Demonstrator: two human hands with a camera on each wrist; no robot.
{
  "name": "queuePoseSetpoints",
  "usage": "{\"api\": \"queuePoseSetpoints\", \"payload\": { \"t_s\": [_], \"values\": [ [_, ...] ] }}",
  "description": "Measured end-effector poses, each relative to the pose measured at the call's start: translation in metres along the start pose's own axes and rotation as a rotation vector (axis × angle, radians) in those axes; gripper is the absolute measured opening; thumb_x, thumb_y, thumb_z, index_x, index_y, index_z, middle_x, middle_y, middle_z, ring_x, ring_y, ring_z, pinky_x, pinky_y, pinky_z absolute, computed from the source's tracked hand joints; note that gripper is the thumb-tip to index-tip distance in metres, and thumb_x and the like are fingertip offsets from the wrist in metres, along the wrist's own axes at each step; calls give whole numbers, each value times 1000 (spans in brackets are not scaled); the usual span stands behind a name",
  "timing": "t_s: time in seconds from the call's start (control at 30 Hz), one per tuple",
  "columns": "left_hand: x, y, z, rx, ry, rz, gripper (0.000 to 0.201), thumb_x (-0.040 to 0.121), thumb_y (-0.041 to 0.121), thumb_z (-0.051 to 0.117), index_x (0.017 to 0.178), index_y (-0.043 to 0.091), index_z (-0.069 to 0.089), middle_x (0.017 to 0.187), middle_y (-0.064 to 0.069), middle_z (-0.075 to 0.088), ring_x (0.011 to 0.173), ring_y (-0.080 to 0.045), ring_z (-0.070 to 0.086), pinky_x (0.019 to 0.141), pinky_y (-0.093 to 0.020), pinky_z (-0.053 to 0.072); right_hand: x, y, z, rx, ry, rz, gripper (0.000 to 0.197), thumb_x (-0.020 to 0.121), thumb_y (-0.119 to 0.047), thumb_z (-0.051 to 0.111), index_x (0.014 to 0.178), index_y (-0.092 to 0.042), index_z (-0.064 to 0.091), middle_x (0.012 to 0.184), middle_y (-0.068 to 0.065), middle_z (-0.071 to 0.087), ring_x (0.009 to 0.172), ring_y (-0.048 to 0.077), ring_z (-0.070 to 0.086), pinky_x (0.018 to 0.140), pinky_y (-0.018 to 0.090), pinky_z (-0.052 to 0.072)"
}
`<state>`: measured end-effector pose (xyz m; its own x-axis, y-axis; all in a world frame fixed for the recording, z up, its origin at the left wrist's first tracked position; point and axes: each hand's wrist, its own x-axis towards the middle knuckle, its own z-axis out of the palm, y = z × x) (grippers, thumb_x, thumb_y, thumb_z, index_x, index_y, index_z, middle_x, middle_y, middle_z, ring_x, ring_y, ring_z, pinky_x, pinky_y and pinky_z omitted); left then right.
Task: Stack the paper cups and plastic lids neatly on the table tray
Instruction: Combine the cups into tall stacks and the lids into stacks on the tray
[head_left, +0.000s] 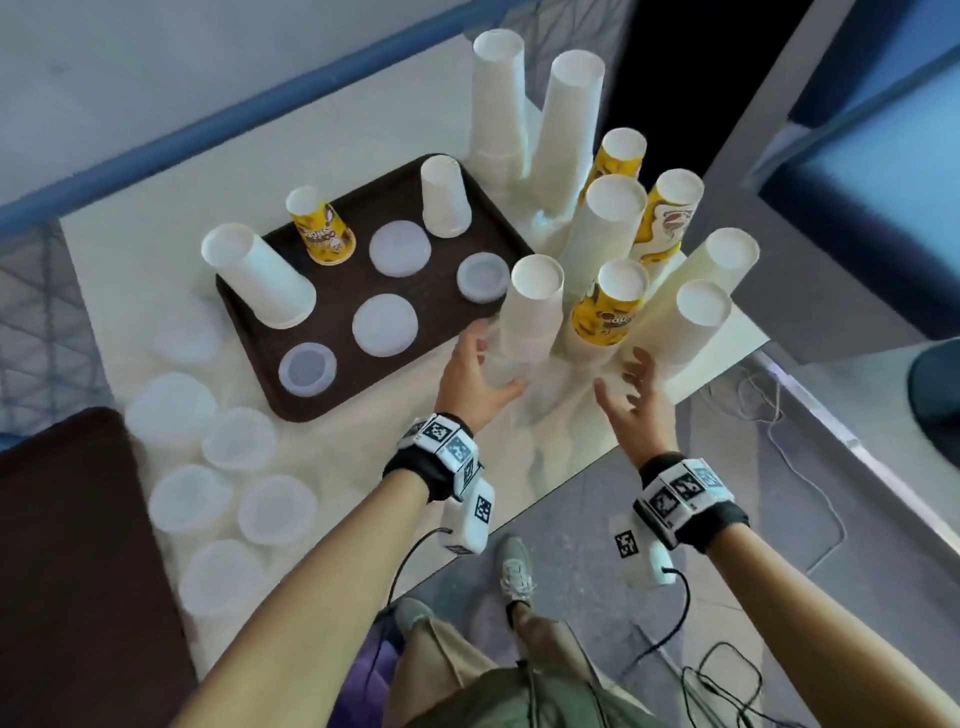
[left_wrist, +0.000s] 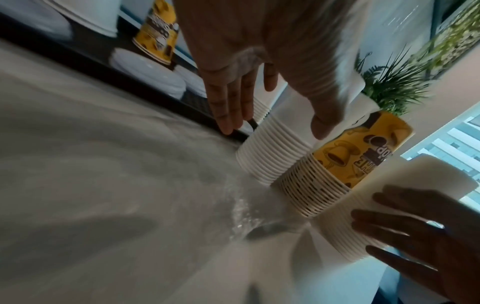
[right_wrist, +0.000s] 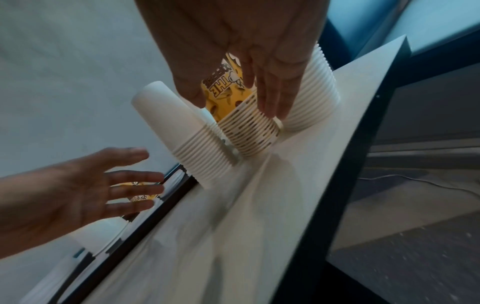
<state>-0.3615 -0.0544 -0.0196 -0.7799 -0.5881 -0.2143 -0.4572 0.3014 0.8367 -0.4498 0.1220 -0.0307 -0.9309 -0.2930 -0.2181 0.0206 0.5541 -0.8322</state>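
White cup stack (head_left: 532, 312) at 3 o'clock edge of brown tray (head_left: 291, 374); left hand (head_left: 475, 371) beside base, fingers straight, loosely spread. Right hand (head_left: 631, 400) spread, near yellow cup stack (head_left: 608, 304), gripping nothing.

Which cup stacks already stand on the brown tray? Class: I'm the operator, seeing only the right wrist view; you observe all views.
Observer: Three upturned stacks stand on the tray: a large white stack, a small white stack and a yellow stack.
Operator: Any lids there?
Observer: Four lid piles lie on it.
Operator: And the other lids?
Observer: Several loose lid piles sit on the table, left of the tray.
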Motion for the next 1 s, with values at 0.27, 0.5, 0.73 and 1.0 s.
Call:
{"api": "queuePoseSetpoints", "payload": {
  "t_s": [0.27, 0.5, 0.73, 1.0],
  "values": [
    [57, 18, 42, -49, 70, -142, 94, 52, 31, 86, 132, 20, 39, 130, -3, 54, 119, -22, 52, 98, -40, 45, 28, -21, 25, 134, 64, -25, 87, 83, -32, 63, 147, -9, 10, 151, 8, 31, 139, 21, 31, 113, 29, 23],
    [56, 17, 40, -125, 92, -190, 85, 61, 26, 84, 132, 22, 37, 127, -2, 58, 115, -23, 55, 96, -36, 45, 40, -28, 40, 252, 132, -6, 84, 79, -28, 62, 146, -14, 13, 143, 8, 40, 129, 24, 42, 108, 33, 34],
    [15, 2, 1, -179, 76, -191, 88, 56, 25, 87, 130, 21, 40, 112, 9, 54, 103, -13, 53, 89, -25, 40, 40, -26, 45, 233, 159, 66, 72, 84, -16, 64, 142, -12, 22, 139, 7, 42, 123, 21, 44, 92, 15, 30],
    [-26, -49, -34, -86, 61, -273, 78, 54, 21, 89, 122, 16, 50, 103, 7, 60, 100, -17, 60, 86, -24, 44, 40, -20, 49, 177, 154, 74, 95, 72, -19, 78, 143, -9, 17, 141, 14, 37, 126, 27, 42, 97, 23, 30]
  ]
}}
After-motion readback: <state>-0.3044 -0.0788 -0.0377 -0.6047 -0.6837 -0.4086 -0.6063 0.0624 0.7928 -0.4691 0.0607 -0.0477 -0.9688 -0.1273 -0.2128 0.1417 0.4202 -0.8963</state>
